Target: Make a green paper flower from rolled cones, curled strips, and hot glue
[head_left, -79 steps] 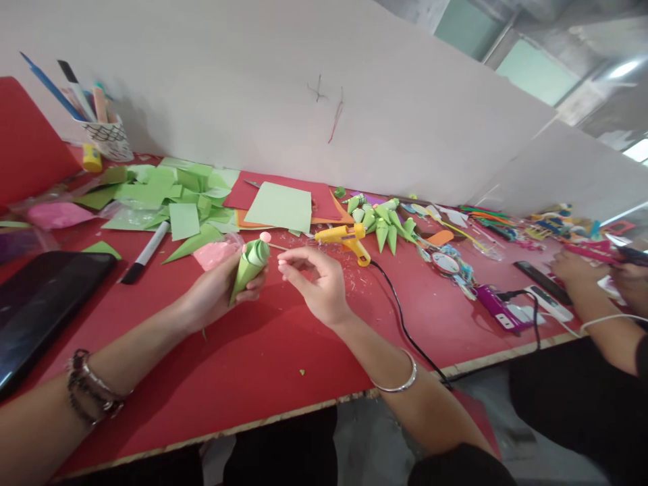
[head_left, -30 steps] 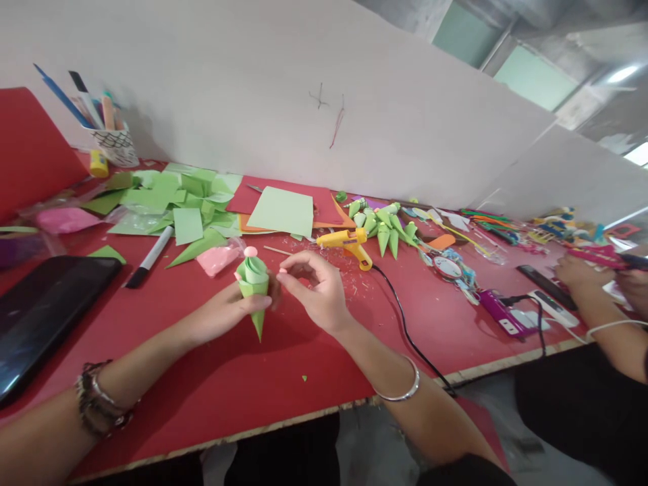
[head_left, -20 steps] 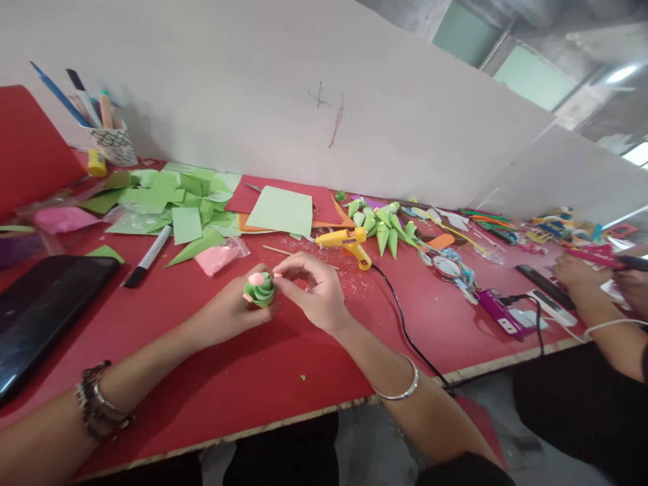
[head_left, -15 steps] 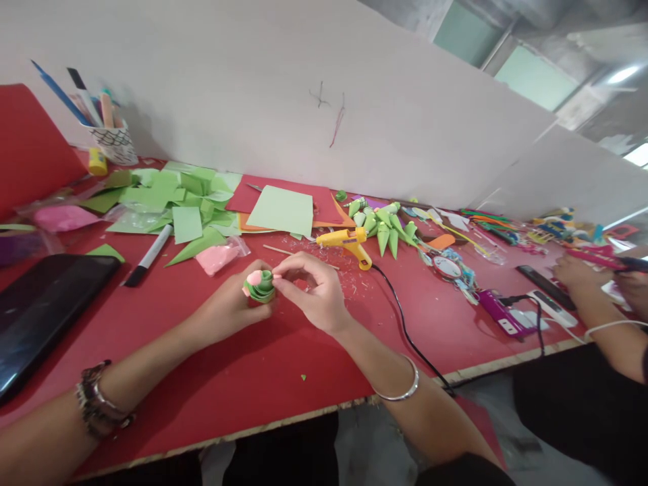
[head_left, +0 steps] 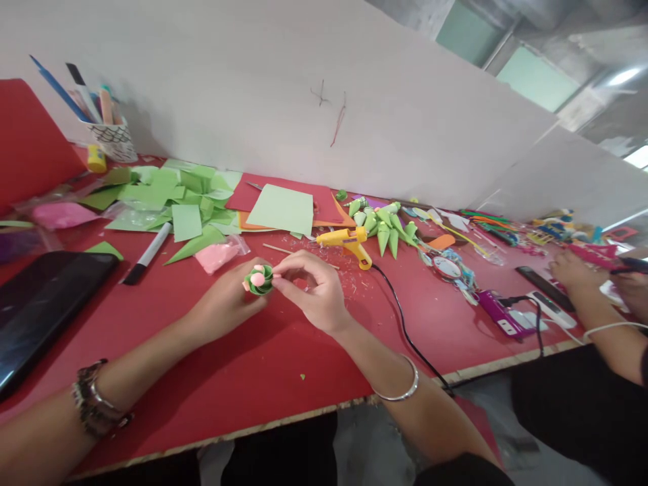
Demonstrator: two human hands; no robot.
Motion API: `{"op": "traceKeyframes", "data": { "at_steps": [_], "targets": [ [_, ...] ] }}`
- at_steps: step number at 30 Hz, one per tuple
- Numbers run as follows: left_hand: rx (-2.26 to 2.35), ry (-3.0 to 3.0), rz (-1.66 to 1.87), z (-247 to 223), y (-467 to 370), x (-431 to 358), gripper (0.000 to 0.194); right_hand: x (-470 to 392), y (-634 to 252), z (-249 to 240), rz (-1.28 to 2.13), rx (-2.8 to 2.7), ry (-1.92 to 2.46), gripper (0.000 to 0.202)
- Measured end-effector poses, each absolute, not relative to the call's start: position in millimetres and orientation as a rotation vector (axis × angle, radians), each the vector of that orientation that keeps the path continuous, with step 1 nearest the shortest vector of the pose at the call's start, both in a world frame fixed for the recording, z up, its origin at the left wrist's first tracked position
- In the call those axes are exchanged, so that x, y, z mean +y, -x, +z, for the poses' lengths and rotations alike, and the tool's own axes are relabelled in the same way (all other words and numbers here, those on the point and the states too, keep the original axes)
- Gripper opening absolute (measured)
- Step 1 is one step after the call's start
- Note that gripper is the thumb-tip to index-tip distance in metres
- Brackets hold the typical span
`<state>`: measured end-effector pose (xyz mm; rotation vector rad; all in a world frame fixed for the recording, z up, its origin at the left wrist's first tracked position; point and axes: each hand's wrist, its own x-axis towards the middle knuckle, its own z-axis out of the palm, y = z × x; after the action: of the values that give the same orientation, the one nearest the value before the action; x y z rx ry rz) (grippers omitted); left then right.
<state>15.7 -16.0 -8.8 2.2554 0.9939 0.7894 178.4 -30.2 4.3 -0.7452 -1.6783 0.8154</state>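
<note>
In my left hand (head_left: pixel 225 304), closed around its side, is a green rolled-paper flower (head_left: pixel 262 290) with a pink ball at its centre and a pink bit on its left edge. My right hand (head_left: pixel 316 293) is pinched at the flower's right edge, thumb and forefinger on a small pink piece (head_left: pixel 277 276). Whether that piece touches the paper I cannot tell. Just behind the hands lie a bag of pink clay-like material (head_left: pixel 217 256) and a thin wooden stick (head_left: pixel 276 249).
A yellow glue gun (head_left: pixel 344 237) lies behind my right hand, its black cord running to the table edge. Green paper cones (head_left: pixel 385 226), paper scraps (head_left: pixel 167 192), a marker (head_left: pixel 148 253) and a black phone (head_left: pixel 48 317) surround the work. Another person's hand (head_left: pixel 577 270) is at right.
The flower has tipped so its open top and central pink ball now face me more. My left hand has turned slightly with it; the right hand stays pinched beside it.
</note>
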Motion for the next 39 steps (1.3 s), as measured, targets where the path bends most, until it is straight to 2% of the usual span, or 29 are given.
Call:
{"op": "traceKeyframes", "data": {
  "at_steps": [5, 16, 30, 39],
  "targets": [
    [1.049, -2.319, 0.824, -9.9, -15.4, -14.8, 0.008, -30.3, -179.4, 5.5, 0.770, -1.689, 0.777, 0.007],
    [1.037, -2.315, 0.804, -8.7, -16.0, -16.8, 0.015, -30.6, -181.1, 7.1, 0.692, -1.766, 0.776, 0.009],
    [0.976, -2.299, 0.786, -9.4, -16.3, -16.3, 0.008, -30.9, -180.2, 7.5, 0.716, -1.710, 0.771, 0.015],
    [0.948, -2.302, 0.799, -10.0, -15.8, -15.3, 0.006, -30.0, -180.0, 7.0, 0.741, -1.683, 0.764, 0.008]
  ]
}}
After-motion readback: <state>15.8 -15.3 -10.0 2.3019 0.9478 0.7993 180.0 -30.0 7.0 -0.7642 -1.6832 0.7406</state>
